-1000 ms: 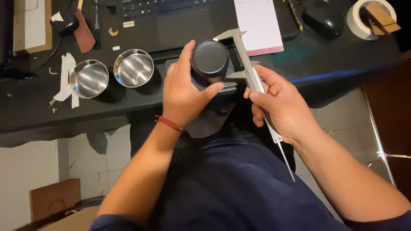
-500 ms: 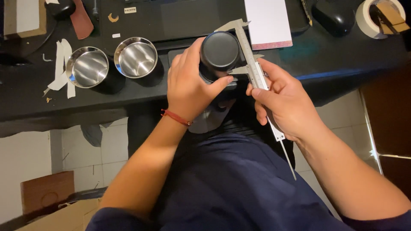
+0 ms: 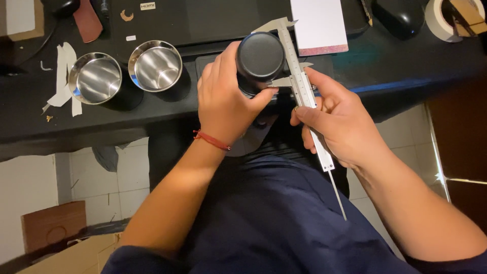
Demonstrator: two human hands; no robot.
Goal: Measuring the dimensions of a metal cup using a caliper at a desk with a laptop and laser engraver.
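I see my left hand (image 3: pixel 225 104) clamped on a black cup (image 3: pixel 259 57), my right hand (image 3: pixel 341 122) gripping a caliper (image 3: pixel 299 86) at its 3 o'clock

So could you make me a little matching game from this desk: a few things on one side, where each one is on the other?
Things:
1. round black cup
2. steel sliding caliper
3. two shiny steel cups
4. roll of pale tape

Places:
A. far right desk corner
B. in right hand
C. in left hand
D. left on the desk

Pairs: 1-C, 2-B, 3-D, 4-A
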